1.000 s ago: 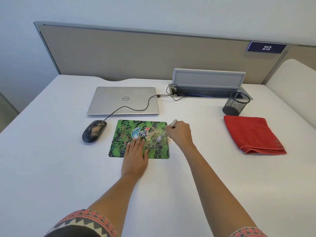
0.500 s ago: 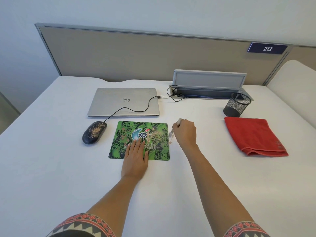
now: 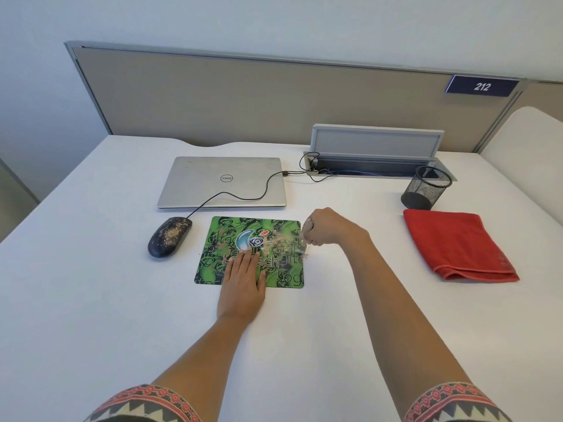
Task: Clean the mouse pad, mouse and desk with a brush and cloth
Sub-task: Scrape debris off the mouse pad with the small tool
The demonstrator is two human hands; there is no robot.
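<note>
The left hand (image 3: pixel 242 284) lies flat, fingers straight and close together, palm down. Its fingers press on the green mouse pad (image 3: pixel 217 252) across the pad's near edge, while the heel of the hand rests on the white desk (image 3: pixel 91 300). The right hand (image 3: pixel 330 228) is curled into a fist round a small pale brush (image 3: pixel 307 231), just past the pad's right edge. The brush's lower end meets the pad near that edge, though it is blurred and its bristles are hard to make out. Tan crumbs (image 3: pixel 274 242) are scattered over the pad's right half, with a few at the brush tip.

The pad sits in the middle of the desk. The black mouse (image 3: pixel 169 236), speckled with the same crumbs, lies just beside the pad's left edge. Its cord runs over the closed silver laptop (image 3: pixel 224 181) behind the pad. The red cloth (image 3: pixel 457 243) lies folded toward the desk's right edge, well apart from both hands. A black mesh cup (image 3: pixel 426 187) stands just behind the cloth.
</note>
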